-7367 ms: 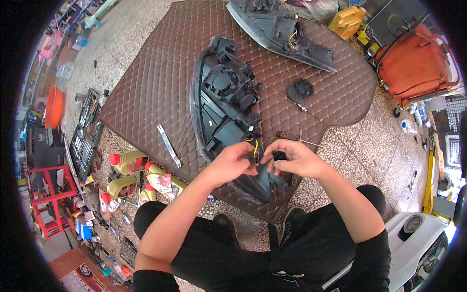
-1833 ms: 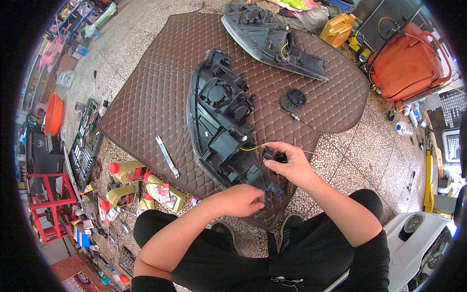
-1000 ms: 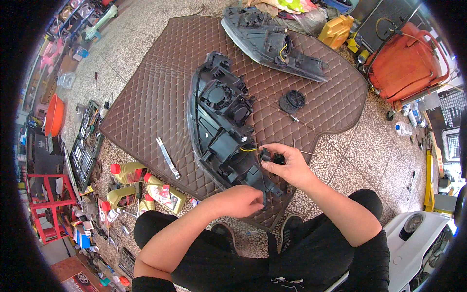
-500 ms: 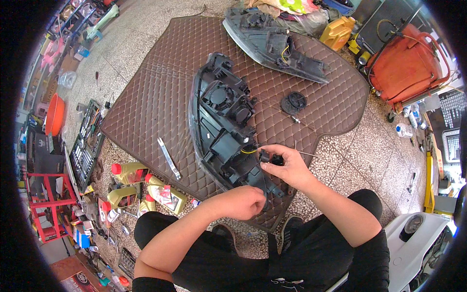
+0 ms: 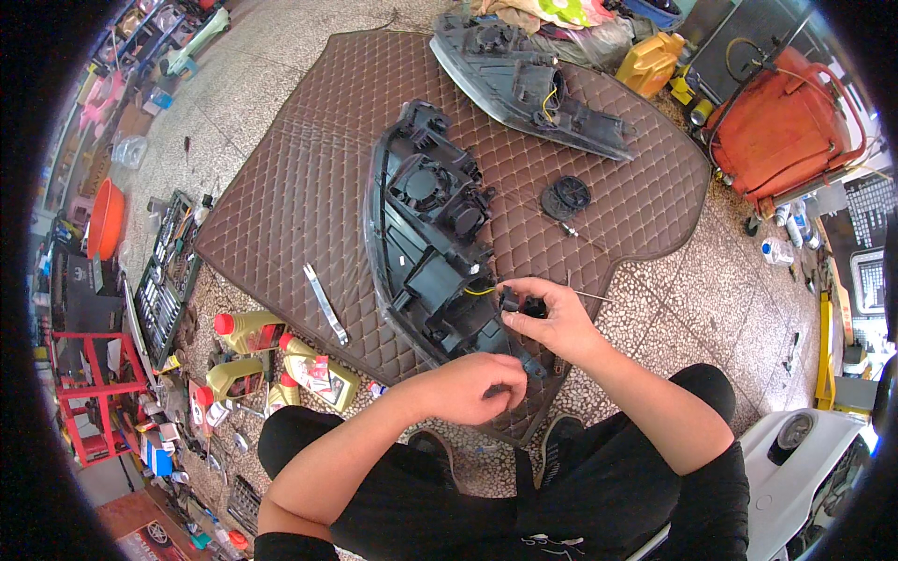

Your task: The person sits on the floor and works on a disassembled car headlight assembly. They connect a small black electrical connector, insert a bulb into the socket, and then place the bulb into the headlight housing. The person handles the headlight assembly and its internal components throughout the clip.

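A black car headlight housing (image 5: 412, 224) lies back-side up on a quilted brown mat (image 5: 271, 187) in front of me. My right hand (image 5: 547, 313) grips a small black plastic part (image 5: 510, 299) beside the housing, near a yellow wire (image 5: 479, 291). My left hand (image 5: 482, 383) is closed at the housing's lower end, with something dark in the curl of its fingers that I cannot make out. A thin metal rod (image 5: 594, 295) sticks out past my right hand. A round black part (image 5: 566, 196) lies to the right, and a flat silver pry tool (image 5: 325, 301) to the left.
A second headlight (image 5: 514, 84) lies at the back of the mat. Several oil jugs (image 5: 238, 374), a tool case (image 5: 161, 280) and a red metal frame (image 5: 94, 383) stand at left. An orange wheeled tank (image 5: 776, 131) is at back right, a white bumper (image 5: 790, 467) at lower right.
Earlier both hands were together at the yellow wire; my left hand has since moved down toward me. In the last half second it shifted slightly right and its fingers moved. My right hand stayed nearly still.
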`<state>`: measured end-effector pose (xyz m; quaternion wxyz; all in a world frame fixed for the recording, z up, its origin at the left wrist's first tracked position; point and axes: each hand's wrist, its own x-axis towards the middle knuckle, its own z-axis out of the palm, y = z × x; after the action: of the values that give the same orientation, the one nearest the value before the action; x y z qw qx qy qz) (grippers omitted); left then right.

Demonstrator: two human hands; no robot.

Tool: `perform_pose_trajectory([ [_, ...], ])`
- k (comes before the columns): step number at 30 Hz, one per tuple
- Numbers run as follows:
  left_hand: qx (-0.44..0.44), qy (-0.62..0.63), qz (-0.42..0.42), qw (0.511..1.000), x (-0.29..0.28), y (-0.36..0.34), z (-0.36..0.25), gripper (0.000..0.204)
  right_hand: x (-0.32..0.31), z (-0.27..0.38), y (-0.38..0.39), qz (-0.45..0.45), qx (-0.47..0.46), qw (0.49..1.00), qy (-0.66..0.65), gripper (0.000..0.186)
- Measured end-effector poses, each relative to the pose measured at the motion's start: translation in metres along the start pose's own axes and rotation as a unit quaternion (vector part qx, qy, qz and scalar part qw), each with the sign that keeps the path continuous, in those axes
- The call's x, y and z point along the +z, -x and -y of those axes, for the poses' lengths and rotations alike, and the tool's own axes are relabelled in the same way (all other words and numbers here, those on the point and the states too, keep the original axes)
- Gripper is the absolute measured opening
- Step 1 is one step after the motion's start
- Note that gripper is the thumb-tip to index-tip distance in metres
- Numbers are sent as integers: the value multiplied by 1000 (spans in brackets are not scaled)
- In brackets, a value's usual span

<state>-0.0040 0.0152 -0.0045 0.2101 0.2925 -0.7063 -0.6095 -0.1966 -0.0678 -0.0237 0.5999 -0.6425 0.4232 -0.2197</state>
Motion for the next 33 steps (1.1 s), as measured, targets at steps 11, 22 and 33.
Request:
perform_pose_trajectory([
  [11,-3,149,-30,988,-9,-2,-6,20,1,2,-1,-6,-34,999,-5,44],
  [22,3,112,-24,993,-12,-3,-11,9,2,-2,-2,-3,-38,999,-10,44],
  [33,-18,119,6,993,-5,-4,-5,17,3,1,-1,1,-1,1000,-18,43],
])
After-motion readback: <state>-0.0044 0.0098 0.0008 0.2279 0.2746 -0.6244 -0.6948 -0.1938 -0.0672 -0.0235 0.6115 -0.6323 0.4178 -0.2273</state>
